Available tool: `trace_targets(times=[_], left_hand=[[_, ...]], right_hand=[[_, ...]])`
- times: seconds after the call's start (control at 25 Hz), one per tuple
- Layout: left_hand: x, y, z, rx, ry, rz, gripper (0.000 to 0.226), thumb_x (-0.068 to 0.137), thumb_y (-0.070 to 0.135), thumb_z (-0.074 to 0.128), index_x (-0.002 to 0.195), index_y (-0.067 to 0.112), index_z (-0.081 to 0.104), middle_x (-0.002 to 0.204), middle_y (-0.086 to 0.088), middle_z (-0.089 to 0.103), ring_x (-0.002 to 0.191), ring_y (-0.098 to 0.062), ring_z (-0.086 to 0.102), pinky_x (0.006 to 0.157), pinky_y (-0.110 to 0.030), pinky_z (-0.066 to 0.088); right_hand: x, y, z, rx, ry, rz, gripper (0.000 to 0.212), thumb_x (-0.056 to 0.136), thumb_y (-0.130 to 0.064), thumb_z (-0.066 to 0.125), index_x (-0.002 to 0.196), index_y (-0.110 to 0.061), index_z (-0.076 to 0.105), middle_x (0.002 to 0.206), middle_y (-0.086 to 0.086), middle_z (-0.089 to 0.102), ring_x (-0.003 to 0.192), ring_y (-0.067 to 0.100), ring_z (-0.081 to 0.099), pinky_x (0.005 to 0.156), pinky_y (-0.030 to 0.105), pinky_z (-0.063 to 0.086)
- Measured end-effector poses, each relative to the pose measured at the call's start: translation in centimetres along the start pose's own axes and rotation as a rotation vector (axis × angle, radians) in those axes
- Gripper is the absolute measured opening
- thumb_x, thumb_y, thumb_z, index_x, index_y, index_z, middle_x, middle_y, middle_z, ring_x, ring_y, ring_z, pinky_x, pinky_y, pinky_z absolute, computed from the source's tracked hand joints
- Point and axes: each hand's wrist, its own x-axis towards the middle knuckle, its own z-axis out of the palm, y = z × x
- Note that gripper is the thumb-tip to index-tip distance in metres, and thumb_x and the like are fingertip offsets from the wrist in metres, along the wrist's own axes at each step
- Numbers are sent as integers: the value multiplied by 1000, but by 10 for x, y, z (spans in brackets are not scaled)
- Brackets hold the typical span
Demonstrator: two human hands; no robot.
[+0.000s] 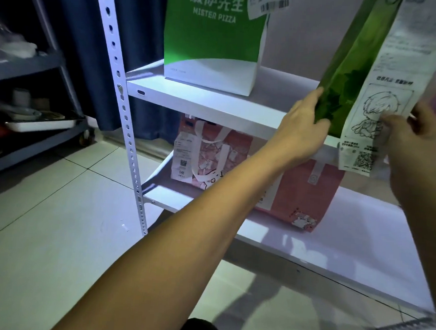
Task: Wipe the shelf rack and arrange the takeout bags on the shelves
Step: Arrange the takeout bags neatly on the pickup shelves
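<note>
A white metal shelf rack [190, 97] stands in front of me. On its upper shelf sits a green and white Mister Pizza bag [214, 37]. I hold a second green takeout bag [350, 71], tilted, over the right part of that shelf's front edge. My left hand [303, 126] grips its lower left corner. My right hand [422, 146] holds its right side, pinching the long white receipt [384, 98] that hangs from it. On the lower shelf [361, 224] stand two pink bags: a patterned one [207, 159] on the left and a plain one [302, 195] on the right.
The perforated white upright [123, 103] marks the rack's left front corner. A dark blue curtain [86, 42] hangs behind it. A grey wheeled cart [33, 120] with dishes and a tray stands at the left. Pale floor tiles [55, 218] lie below.
</note>
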Motion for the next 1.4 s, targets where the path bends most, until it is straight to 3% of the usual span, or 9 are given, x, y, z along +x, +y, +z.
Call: trace_targets(times=[0.12,0.28,0.44,0.56,0.8,0.88,1.0,1.2,1.4], left_hand=[[-14,-3,-3,-49,12,8,55,98,5,45,152,16,38,146,-5,52,98,-2,57,76,-10,47],[-36,-19,-8,-114,52,45,48,99,4,43,145,17,49,145,1,56,129,-8,53,109,-27,43],[-58,-41,-13,-132,53,27,45,99,5,43,139,21,54,139,3,60,128,-8,54,113,-33,43],[-70,-60,-21,-125,68,-20,44,99,4,44,137,21,56,134,3,63,125,-8,57,111,-32,44],[-99,-110,-45,-106,101,-134,42,99,5,44,129,30,59,125,14,65,116,6,58,95,-13,47],[-110,-127,-54,-101,136,-167,41,99,4,45,126,31,61,123,16,66,115,6,59,96,-16,49],[-117,-137,-75,-81,194,-174,42,100,2,47,122,34,62,120,17,67,116,2,60,104,-31,52],[-75,-98,-147,-22,404,18,39,97,7,46,121,33,63,116,20,68,112,4,61,97,-26,53],[-2,-69,-200,150,519,-17,59,96,9,42,152,22,33,157,2,35,138,-13,40,113,-38,38]], right_hand=[[-18,0,-3,0,19,-46,35,94,-19,59,129,-22,64,109,-18,75,101,1,71,76,20,60],[-42,8,-6,21,43,-109,33,97,-8,57,129,-14,64,117,-10,73,109,2,68,87,20,57],[-67,19,-7,2,135,-148,34,96,-8,60,128,-19,61,113,-20,67,109,-7,64,87,9,51],[-87,28,-3,-77,173,-199,33,95,-11,60,128,-17,61,117,-12,68,111,-4,62,89,7,47],[-147,58,61,-200,-189,-162,26,96,-5,60,114,-24,64,110,-16,67,104,-1,63,90,14,50],[-158,62,83,-207,-282,-119,27,96,-6,60,114,-26,65,110,-18,67,105,-2,62,91,17,50],[-145,46,112,-157,-290,-178,27,96,-13,61,117,-28,65,110,-20,67,108,-2,62,91,13,50],[-64,-24,165,-17,-212,-270,34,98,-17,60,131,-29,58,121,-21,61,108,-8,58,85,1,44],[-2,-48,209,-59,-275,9,57,100,-27,58,152,-26,34,134,-10,46,119,13,47,93,30,39]])
